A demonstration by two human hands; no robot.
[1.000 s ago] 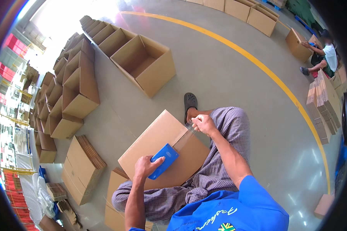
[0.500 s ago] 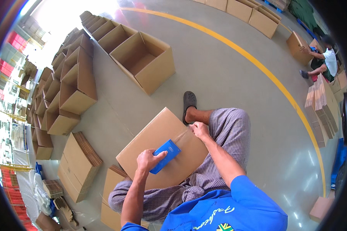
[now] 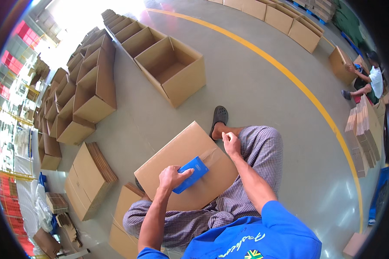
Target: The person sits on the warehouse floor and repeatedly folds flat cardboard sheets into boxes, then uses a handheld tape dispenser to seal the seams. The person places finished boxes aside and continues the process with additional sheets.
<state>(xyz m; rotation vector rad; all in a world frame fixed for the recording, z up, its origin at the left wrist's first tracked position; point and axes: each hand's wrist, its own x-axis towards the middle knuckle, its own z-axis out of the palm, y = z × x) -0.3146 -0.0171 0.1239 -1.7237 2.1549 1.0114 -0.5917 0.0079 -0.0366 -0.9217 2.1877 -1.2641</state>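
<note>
A brown cardboard box (image 3: 157, 166) rests across my crossed legs. My left hand (image 3: 172, 178) grips a blue tape dispenser (image 3: 195, 174) against its upper face. From the dispenser a strip of clear tape (image 3: 209, 156) lies along the cardboard toward the box's right edge. Just past that edge, near my right knee, my right hand (image 3: 231, 145) is raised with its fingers curled closed; whatever it may hold is hidden.
Rows of open boxes (image 3: 183, 75) stand ahead and to the left. Stacked flat cardboard (image 3: 88, 181) lies at my left. A yellow floor line (image 3: 285, 71) curves past on the right. Beyond it a person (image 3: 374, 80) sits handling another box.
My right hand has come off the box's right edge and lifted slightly away. The tape strip now shows uncovered there. My left hand still holds the dispenser at nearly the same spot.
</note>
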